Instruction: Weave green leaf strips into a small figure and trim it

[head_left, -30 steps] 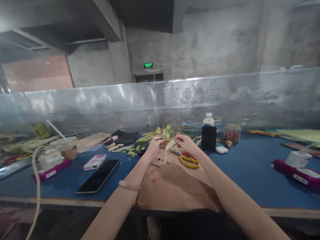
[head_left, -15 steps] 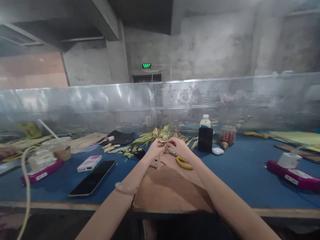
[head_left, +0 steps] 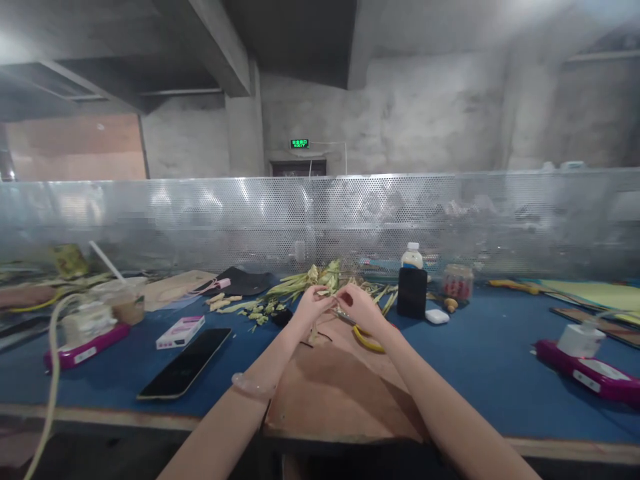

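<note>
Above the far part of a brown board (head_left: 345, 393), my left hand (head_left: 314, 307) and my right hand (head_left: 357, 307) meet at their fingertips. Both are closed in a pinch on something small and pale that I cannot make out. Yellow-handled pliers (head_left: 369, 340) lie on the board, partly under my right hand. Behind the hands is a heap of pale green, leaf-like strips (head_left: 295, 283). Small green pieces (head_left: 261, 310) lie to the left of my left hand, beside a small black object (head_left: 283, 317).
Left on the blue table (head_left: 480, 380) are a phone (head_left: 186, 363), a small box (head_left: 180, 332) and a drink cup (head_left: 125, 303). On the right are a black item (head_left: 413, 293), a white case (head_left: 437, 317), a jar (head_left: 457, 283) and a purple power strip (head_left: 590, 373). Another person's hand (head_left: 27, 297) shows far left.
The view has tilted up slightly, so the table sits lower in the picture. My hands remain together, with the fingers shifted slightly. The other person's hand at far left shows more.
</note>
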A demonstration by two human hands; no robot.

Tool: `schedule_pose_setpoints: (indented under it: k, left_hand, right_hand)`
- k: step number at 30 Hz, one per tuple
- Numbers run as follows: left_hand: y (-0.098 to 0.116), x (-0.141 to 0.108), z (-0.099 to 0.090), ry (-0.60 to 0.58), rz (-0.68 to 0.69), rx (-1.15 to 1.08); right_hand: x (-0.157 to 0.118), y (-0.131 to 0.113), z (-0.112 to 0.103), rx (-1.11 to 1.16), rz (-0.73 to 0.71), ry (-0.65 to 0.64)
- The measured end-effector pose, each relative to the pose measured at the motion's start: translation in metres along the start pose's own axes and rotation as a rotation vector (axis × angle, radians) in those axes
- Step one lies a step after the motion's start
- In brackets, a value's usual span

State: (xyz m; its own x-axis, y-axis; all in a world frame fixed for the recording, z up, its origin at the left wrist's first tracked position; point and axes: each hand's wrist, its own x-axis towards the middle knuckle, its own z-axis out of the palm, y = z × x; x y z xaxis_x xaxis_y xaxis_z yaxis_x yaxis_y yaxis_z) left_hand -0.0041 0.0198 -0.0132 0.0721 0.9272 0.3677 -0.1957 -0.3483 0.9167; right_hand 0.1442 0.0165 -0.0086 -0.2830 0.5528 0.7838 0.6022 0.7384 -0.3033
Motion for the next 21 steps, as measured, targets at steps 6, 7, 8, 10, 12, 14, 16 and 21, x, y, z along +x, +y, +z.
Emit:
schedule_pose_setpoints:
  k: [6, 7, 8, 10, 12, 14, 16, 21]
  left_hand:
    - [0.006, 0.001, -0.004, 0.038, 0.091, 0.208]
    - [0.006, 0.002, -0.004, 0.038, 0.085, 0.232]
    - [0.006, 0.002, -0.005, 0.042, 0.079, 0.255]
    - [0.006, 0.002, -0.005, 0.052, 0.079, 0.275]
    - [0.005, 0.003, -0.005, 0.04, 0.081, 0.228]
    - [0.003, 0.004, -0.006, 0.01, 0.082, 0.166]
    - [0.0, 0.006, -0.007, -0.008, 0.086, 0.136]
    - [-0.004, 0.01, -0.009, -0.003, 0.058, 0.124]
  right_hand:
    - [-0.003, -0.002, 0.0, -0.153, -0.045, -0.035]
    - [-0.004, -0.003, 0.0, -0.177, -0.054, -0.046]
    - [-0.004, -0.003, 0.0, -0.198, -0.068, -0.054]
    - [-0.005, -0.003, 0.001, -0.235, -0.103, -0.054]
    - [-0.005, -0.005, 0.002, -0.267, -0.14, -0.049]
    - [-0.005, -0.007, 0.002, -0.292, -0.158, -0.038]
    - [-0.005, -0.008, 0.001, -0.292, -0.163, -0.037]
    - [-0.004, -0.009, 0.0, -0.233, -0.115, -0.016]
